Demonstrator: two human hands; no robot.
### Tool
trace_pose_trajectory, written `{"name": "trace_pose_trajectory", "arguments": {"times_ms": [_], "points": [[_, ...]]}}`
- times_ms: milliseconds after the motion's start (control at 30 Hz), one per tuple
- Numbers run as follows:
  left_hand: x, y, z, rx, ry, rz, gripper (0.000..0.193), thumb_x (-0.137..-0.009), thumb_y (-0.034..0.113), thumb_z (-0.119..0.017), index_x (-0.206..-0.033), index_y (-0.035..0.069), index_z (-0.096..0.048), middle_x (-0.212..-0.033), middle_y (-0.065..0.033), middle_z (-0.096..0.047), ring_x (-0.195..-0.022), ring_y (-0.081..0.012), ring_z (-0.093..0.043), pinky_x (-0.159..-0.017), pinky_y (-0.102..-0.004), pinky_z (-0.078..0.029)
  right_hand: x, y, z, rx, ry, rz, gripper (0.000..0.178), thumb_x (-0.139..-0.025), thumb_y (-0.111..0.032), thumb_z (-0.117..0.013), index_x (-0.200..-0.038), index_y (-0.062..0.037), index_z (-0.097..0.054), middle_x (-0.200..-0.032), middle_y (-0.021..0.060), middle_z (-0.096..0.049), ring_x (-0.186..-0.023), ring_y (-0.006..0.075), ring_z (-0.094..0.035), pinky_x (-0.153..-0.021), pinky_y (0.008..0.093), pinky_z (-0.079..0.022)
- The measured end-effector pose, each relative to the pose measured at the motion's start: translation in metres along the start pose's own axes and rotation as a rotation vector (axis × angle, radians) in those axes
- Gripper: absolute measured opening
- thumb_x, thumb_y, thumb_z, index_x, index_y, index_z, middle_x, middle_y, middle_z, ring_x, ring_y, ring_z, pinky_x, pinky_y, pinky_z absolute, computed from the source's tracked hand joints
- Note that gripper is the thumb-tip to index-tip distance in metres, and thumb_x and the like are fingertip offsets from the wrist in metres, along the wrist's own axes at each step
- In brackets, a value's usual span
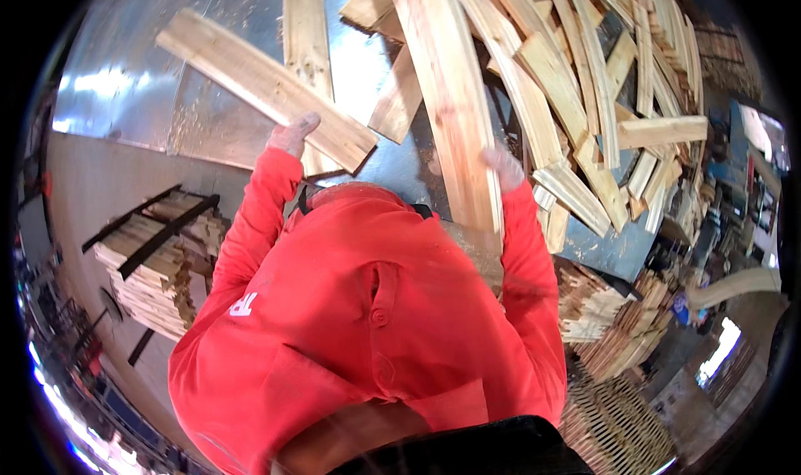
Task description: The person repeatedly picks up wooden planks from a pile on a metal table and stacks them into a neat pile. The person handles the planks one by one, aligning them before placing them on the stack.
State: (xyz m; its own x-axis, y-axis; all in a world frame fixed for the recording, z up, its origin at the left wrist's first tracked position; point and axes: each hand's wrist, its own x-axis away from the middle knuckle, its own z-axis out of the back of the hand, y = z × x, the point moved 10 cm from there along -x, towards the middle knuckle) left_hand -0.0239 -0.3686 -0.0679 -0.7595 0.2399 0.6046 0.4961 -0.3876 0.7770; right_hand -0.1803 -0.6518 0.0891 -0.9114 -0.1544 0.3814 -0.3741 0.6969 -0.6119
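My left hand (295,133) grips the near edge of a short wooden board (250,76), its thumb lying over the top face. That board is tilted across the metal table (125,91) and crosses over another board (307,32) beneath it. On the right, my right hand (503,168), slightly blurred, closes on the right edge of a long, wide board (446,83) with reddish streaks. This one runs from the far side of the table toward my body. Between the two held boards lies a shorter plank (399,99).
A heap of loose boards (576,83) covers the table's right side. Stacked boards with dark straps (150,258) stand at the lower left. More stacks (592,304) sit below the table's right edge, with a slatted pile (617,416) nearer. Wood chips are scattered over the metal.
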Motion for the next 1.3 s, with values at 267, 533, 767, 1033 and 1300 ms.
{"name": "trace_pose_trajectory", "arguments": {"times_ms": [267, 533, 767, 1033, 1300], "points": [[-0.026, 0.079, -0.007, -0.609, -0.079, -0.142, 0.058, -0.090, 0.052, -0.057, -0.127, 0.008, -0.058, -0.125, -0.0160, -0.060, -0.111, -0.0285, -0.058, -0.097, -0.0376, -0.043, -0.190, -0.003, 0.000, 1.338, 0.423, 0.086, 0.077, -0.077, -0.024, -0.075, -0.142, -0.0025, -0.041, -0.114, 0.0174, -0.064, -0.101, 0.0263, -0.063, -0.087, 0.0290, -0.050], [-0.030, 0.010, 0.023, 0.304, 0.141, 0.239, 0.070, -0.075, 0.049, -0.075, -0.123, 0.001, -0.059, -0.108, -0.0136, -0.065, -0.101, -0.0250, -0.061, -0.087, -0.0372, -0.049, -0.171, 0.045, -0.024, -0.226, -0.220, -0.320, 0.076, -0.067, -0.029, -0.070, -0.129, 0.0078, -0.046, -0.113, 0.0228, -0.058, -0.102, 0.0332, -0.062, -0.081, 0.0459, -0.057], [-0.009, 0.055, 0.185, -0.446, 0.237, 0.127, 0.066, -0.077, 0.036, -0.072, -0.127, -0.002, -0.051, -0.104, -0.0175, -0.069, -0.093, -0.0273, -0.068, -0.084, -0.0352, -0.054, -0.149, 0.019, -0.001, -0.423, -0.209, -0.194, 0.070, -0.067, -0.027, -0.073, -0.123, 0.0074, -0.049, -0.108, 0.0213, -0.059, -0.097, 0.0329, -0.063, -0.073, 0.0454, -0.057], [0.014, 0.064, 0.172, -1.136, 0.486, 0.312, 0.067, -0.079, 0.039, -0.065, -0.133, 0.009, -0.038, -0.119, -0.0220, -0.062, -0.112, -0.0394, -0.060, -0.095, -0.0458, -0.047, -0.102, 0.068, 0.093, 0.438, 0.448, 0.043, 0.042, -0.083, -0.014, -0.073, -0.118, 0.0016, -0.058, -0.103, 0.0088, -0.065, -0.090, 0.0167, -0.062, -0.077, 0.0326, -0.052], [0.020, 0.042, 0.211, -0.984, 0.580, 0.139, 0.097, -0.078, 0.046, -0.069, -0.150, 0.011, -0.015, -0.142, -0.0203, -0.043, -0.126, -0.0378, -0.049, -0.101, -0.0458, -0.043, -0.105, 0.043, 0.044, 0.380, 0.292, 0.211, 0.048, -0.086, -0.012, -0.070, -0.129, 0.0017, -0.052, -0.112, 0.0086, -0.063, -0.097, 0.0164, -0.059, -0.085, 0.0308, -0.050]]}}
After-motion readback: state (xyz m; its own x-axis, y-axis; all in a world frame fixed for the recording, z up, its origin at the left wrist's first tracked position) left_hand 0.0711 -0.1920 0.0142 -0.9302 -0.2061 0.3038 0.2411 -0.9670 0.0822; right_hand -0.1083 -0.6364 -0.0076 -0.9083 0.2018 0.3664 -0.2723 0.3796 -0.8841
